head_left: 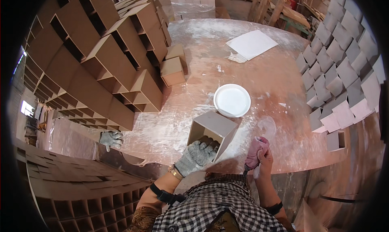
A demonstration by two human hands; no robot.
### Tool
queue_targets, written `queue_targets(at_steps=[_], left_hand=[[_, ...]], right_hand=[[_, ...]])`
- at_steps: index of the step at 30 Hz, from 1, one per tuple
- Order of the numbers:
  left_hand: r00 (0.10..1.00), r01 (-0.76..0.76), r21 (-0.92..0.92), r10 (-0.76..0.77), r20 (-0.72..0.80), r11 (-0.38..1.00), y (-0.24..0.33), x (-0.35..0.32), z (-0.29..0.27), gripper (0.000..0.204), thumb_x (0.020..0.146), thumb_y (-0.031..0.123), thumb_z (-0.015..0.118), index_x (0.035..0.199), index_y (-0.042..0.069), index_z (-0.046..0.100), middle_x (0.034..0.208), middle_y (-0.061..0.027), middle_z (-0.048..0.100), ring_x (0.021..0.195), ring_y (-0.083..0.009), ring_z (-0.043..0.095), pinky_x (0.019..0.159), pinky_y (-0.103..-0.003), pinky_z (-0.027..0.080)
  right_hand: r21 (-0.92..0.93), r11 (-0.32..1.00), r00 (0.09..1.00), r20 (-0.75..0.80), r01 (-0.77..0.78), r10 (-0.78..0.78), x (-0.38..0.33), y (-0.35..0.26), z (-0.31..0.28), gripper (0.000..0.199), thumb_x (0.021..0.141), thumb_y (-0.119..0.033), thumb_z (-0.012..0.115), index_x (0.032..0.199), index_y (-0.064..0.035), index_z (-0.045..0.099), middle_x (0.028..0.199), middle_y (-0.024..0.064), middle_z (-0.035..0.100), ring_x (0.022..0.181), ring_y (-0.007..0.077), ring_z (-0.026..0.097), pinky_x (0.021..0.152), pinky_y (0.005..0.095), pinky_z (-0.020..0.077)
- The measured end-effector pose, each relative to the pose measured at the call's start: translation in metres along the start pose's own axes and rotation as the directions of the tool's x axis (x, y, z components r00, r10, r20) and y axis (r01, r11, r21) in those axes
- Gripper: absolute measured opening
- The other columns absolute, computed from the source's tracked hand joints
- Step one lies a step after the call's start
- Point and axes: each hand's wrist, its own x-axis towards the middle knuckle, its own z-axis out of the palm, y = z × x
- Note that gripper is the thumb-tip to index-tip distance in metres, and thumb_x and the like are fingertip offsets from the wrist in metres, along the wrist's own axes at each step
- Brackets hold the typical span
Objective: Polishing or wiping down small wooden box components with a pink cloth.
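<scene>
My left hand point(195, 157), in a grey knit glove, reaches into the open end of a brown board box point(214, 124) and grips its wall. The box stands tilted at the table's near edge, its upper face greyish. My bare right hand point(264, 161) is closed round a bunched pink cloth point(256, 151), just right of the box. Beyond the box sits a round white dish point(232, 100) with something white in it. Near the table's left corner is a grey glove point(111, 140); whether a hand is inside I cannot tell.
Brown open boxes point(115, 61) are stacked high on the left, with two small boxes point(173, 71) beside them. Grey-white boxes point(344, 69) form a stack on the right. A white sheet point(253, 44) lies on the white-smeared table point(194, 78). More boxes point(89, 207) fill the lower left.
</scene>
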Motion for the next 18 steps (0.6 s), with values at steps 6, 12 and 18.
queue_targets(at_steps=[6,12,18], left_hand=[[0.992,-0.035,0.179,0.056,-0.116,0.983,-0.004,-0.019,0.025,0.035,0.077,0.021,0.053,0.111,0.010,0.058,0.108,-0.0127,0.062,0.090,-0.0254,0.061,0.076,-0.039,0.050],[0.986,-0.154,0.152,0.162,-0.041,0.976,-0.004,-0.022,0.023,0.033,0.078,0.023,0.054,0.110,0.014,0.060,0.107,-0.0105,0.062,0.092,-0.0258,0.062,0.076,-0.040,0.051],[0.999,0.009,-0.350,0.004,0.036,0.937,-0.019,-0.040,0.104,0.024,0.086,0.014,0.051,0.109,0.010,0.059,0.111,-0.0084,0.059,0.099,-0.0221,0.058,0.083,-0.031,0.048]], right_hand=[[-0.179,0.979,0.986,0.155,0.094,-0.066,0.005,-0.017,0.035,0.048,0.086,-0.015,0.063,0.126,0.0041,0.046,0.114,0.0069,0.056,0.101,0.0138,0.055,0.089,0.0250,0.0425],[-0.295,0.803,0.781,0.546,0.517,-0.302,0.027,-0.052,0.078,0.047,0.079,-0.010,0.062,0.122,0.0042,0.051,0.115,0.0115,0.058,0.102,0.0197,0.057,0.087,0.0301,0.0451],[-0.287,0.382,0.398,0.882,0.878,-0.252,0.019,-0.074,0.121,0.046,0.071,-0.002,0.062,0.116,-0.0013,0.057,0.107,0.0160,0.062,0.096,0.0297,0.060,0.082,0.0375,0.0468]])
